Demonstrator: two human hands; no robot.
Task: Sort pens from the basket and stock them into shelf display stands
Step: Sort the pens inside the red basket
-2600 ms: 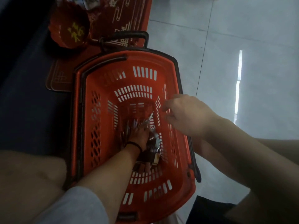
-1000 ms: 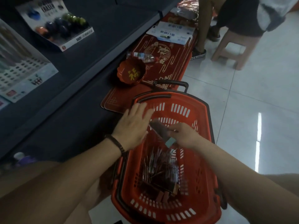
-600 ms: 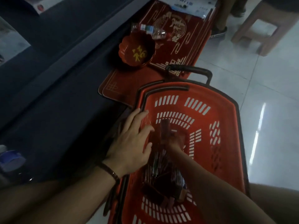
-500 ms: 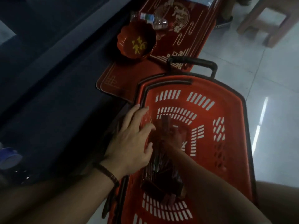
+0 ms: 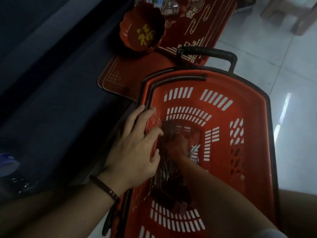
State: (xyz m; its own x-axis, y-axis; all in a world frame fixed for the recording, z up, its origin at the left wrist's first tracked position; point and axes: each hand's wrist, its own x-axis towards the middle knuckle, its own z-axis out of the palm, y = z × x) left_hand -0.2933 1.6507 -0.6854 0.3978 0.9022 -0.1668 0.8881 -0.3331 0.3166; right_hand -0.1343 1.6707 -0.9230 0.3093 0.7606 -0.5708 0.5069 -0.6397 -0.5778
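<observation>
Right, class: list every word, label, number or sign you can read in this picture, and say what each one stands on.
Red scalloped bowl: one gold Chinese character inside, seemingly "福", though blurred.
Red trays: gold line ornaments only, no words.
Bottle label at the top edge: too blurred and cut off to read.
Pens in the red basket: print too small to read.

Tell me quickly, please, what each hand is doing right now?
Left hand: open, fingers spread flat on the basket rim.
Right hand: down among the pens; its grip cannot be told.
</observation>
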